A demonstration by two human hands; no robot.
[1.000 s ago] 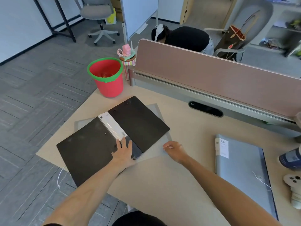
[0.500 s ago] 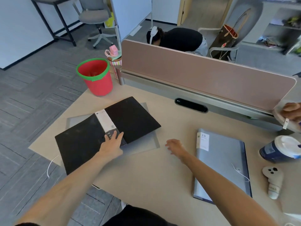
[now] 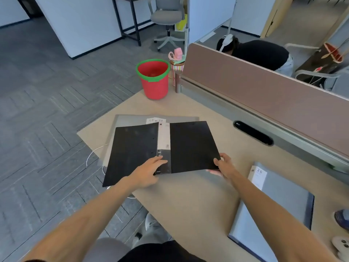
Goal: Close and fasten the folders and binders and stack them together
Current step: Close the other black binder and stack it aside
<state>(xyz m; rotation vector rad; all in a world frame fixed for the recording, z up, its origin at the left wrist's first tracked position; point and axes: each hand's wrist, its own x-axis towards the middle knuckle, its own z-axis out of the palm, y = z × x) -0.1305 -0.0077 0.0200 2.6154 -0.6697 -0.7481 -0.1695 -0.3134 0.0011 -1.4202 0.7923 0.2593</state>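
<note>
A black binder [image 3: 190,146] lies spread open, outer side up, near the desk's left corner, its white spine label facing me. It rests on a grey folder [image 3: 132,120] that shows only along the far and left edges. My left hand [image 3: 149,169] presses flat on the near end of the spine. My right hand [image 3: 222,165] pinches the near right corner of the binder's right cover, which is slightly raised. A second grey folder [image 3: 279,205], closed and labelled 20, lies at the right.
A red bucket with a green rim [image 3: 154,78] stands at the desk's far left corner. A brown partition [image 3: 264,86] runs along the back, with a person bent over behind it. A white string [image 3: 92,156] hangs off the left edge. A white controller [image 3: 341,246] lies far right.
My right hand moved left from the bare desk and took hold of the binder's right cover corner. My left hand stayed on the spine. The camera swung left.
</note>
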